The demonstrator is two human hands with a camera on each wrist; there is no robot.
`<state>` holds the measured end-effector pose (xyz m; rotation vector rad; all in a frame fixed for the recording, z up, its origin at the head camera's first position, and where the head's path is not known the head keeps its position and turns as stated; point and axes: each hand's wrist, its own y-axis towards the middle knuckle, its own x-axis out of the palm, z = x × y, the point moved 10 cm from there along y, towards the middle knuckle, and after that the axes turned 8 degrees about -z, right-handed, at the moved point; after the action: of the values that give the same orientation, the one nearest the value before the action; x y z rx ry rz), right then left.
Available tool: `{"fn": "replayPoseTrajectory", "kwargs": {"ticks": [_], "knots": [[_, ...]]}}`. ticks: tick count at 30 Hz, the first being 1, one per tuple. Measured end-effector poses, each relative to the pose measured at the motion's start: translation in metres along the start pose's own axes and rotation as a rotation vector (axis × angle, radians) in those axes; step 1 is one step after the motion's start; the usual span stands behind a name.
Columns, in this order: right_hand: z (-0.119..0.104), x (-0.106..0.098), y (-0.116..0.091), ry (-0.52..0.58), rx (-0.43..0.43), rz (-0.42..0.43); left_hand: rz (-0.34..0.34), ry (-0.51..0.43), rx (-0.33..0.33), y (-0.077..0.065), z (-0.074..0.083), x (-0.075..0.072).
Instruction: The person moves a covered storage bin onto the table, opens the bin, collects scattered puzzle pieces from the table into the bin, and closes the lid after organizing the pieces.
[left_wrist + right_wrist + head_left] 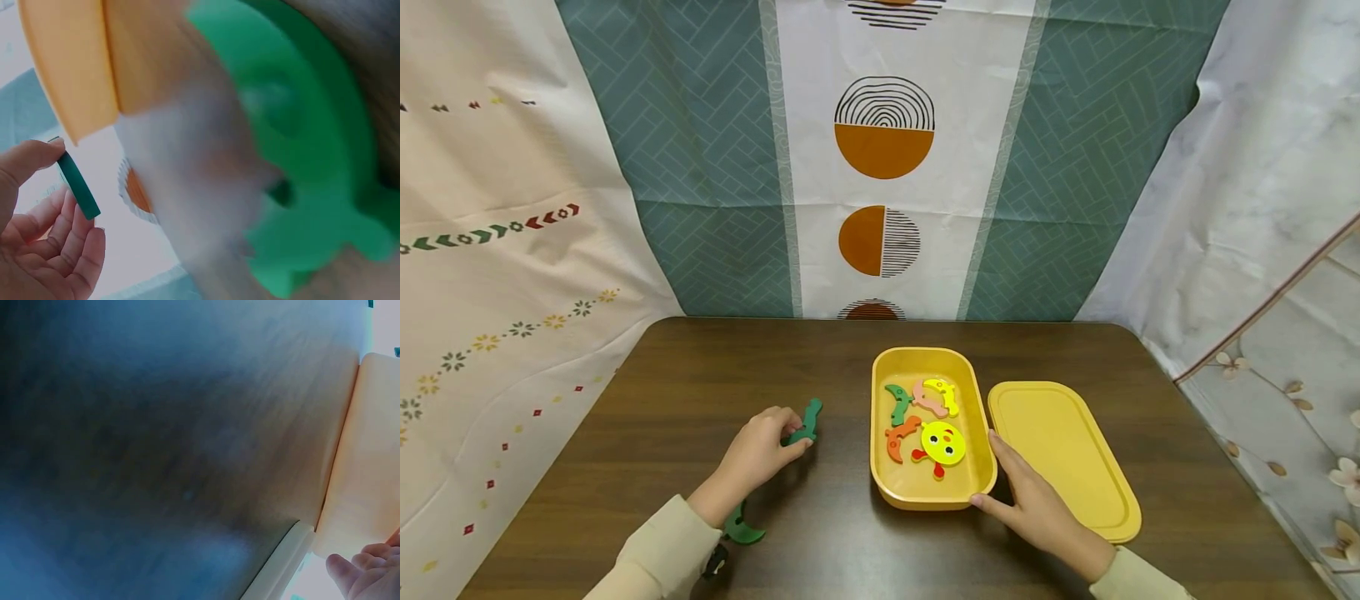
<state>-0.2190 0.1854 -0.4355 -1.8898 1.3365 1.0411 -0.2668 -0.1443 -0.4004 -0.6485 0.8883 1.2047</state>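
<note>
My left hand [756, 454] pinches a dark green curved piece [808, 419] between thumb and fingers, left of the yellow box [925, 498]. In the left wrist view the same piece [79, 187] shows edge-on at the fingertips. My right hand [1037, 508] holds the box by its near right corner, thumb on the front and fingers along the side. Inside the box lie a green piece [898, 404], a pink piece [931, 403], a yellow piece [951, 398], an orange piece [897, 442] and a smiling yellow head piece [951, 450] with red feelers.
A brighter green crescent piece [743, 532] lies on the brown table [820, 550] beside my left wrist, partly hidden by it. The yellow lid [1060, 442] lies flat to the right of the box. Patterned cloths [722, 208] hang behind the table.
</note>
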Motion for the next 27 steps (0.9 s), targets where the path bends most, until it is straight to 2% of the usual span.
{"fn": "replayPoseTrajectory", "kwargs": {"ticks": [5, 9, 18, 27], "knots": [[0.001, 0.000, 0.000, 0.002, 0.003, -0.004, 0.001, -0.034, 0.069, -0.004, 0.024, 0.001], [0.002, 0.001, 0.000, 0.003, 0.009, -0.014, 0.001, -0.024, 0.130, -0.007, 0.038, 0.003], [0.003, 0.001, 0.001, 0.009, 0.013, -0.022, 0.011, -0.012, 0.222, -0.010, 0.060, 0.005], [0.003, 0.002, 0.001, 0.011, 0.012, -0.024, -0.005, -0.030, 0.305, -0.006, 0.078, 0.014]]}}
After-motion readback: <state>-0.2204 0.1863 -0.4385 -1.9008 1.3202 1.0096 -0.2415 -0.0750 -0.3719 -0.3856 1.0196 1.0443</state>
